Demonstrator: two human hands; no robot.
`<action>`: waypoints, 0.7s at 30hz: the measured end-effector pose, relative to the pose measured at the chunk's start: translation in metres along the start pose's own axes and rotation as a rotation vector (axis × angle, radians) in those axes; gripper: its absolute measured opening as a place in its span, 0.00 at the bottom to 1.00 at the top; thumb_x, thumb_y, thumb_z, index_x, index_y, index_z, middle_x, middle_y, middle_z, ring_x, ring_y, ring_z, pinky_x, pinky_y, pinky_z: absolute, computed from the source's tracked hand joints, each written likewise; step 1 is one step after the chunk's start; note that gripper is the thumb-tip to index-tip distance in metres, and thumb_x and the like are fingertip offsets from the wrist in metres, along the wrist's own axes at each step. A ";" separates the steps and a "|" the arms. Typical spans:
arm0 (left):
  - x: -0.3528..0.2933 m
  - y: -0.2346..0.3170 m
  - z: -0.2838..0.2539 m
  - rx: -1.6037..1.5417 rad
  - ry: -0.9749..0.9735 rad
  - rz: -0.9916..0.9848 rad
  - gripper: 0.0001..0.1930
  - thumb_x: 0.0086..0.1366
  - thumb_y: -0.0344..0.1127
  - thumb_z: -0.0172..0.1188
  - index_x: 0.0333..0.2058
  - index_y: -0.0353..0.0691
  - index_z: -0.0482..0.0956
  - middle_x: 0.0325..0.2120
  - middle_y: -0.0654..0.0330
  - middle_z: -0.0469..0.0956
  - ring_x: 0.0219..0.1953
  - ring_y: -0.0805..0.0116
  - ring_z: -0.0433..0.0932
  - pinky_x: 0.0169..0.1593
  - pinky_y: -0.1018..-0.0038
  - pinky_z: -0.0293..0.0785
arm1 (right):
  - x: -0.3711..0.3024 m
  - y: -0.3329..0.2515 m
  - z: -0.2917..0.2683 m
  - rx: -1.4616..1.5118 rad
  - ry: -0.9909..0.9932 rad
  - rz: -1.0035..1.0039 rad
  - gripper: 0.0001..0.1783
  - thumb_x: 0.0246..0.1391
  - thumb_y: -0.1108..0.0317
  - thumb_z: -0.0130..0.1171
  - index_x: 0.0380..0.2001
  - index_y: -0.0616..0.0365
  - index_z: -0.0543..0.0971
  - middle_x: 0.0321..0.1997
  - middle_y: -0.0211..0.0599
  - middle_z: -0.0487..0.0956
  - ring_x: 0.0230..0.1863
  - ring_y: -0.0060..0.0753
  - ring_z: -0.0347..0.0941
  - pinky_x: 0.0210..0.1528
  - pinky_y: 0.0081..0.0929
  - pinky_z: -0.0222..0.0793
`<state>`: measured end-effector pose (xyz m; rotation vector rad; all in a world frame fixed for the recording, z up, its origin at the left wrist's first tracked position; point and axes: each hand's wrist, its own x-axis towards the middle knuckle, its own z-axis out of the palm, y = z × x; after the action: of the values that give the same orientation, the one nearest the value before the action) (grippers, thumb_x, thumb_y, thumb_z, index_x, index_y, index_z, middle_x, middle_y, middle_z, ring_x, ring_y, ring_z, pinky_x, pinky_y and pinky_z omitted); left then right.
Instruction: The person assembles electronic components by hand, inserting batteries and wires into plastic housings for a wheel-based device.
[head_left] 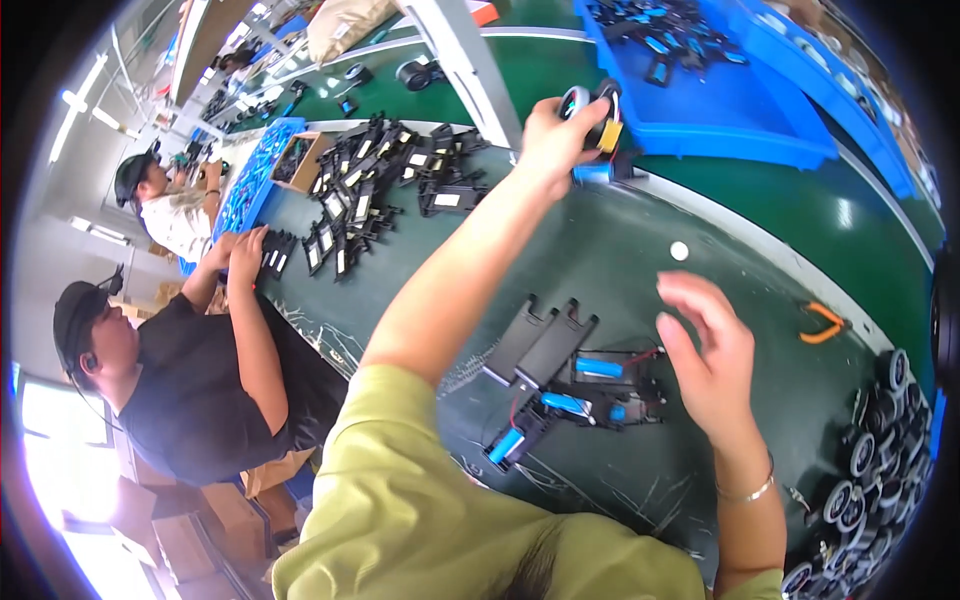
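Note:
My left hand reaches far forward, its fingers wrapped around a small round black assembly with a ring-shaped end and a yellow patch. Just below it is a blue cylindrical cell in a black part; whether the two are joined I cannot tell. My right hand hovers over the green table, thumb and fingers apart, with nothing in it. To its left lie black plastic housings, several with blue cells and thin wires. A white round piece rests beyond the right hand.
Orange-handled pliers lie at the right, near a heap of round wheel-like parts. A blue tray with black parts stands ahead. Black housings are piled at the left, beside a co-worker in black; another person sits beyond.

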<state>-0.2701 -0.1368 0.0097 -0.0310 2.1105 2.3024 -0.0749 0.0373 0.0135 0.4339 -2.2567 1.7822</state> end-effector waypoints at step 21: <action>-0.071 0.024 -0.043 0.727 -0.643 0.293 0.24 0.61 0.46 0.57 0.50 0.34 0.71 0.46 0.55 0.74 0.51 0.65 0.71 0.55 0.69 0.65 | -0.086 0.001 -0.031 -0.189 -0.095 0.316 0.08 0.47 0.76 0.59 0.34 0.61 0.77 0.38 0.42 0.76 0.40 0.45 0.73 0.41 0.31 0.69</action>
<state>-0.1992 -0.1819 0.0323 0.9258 2.4773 1.2106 0.0047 0.0754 -0.0113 0.1335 -2.6532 1.6901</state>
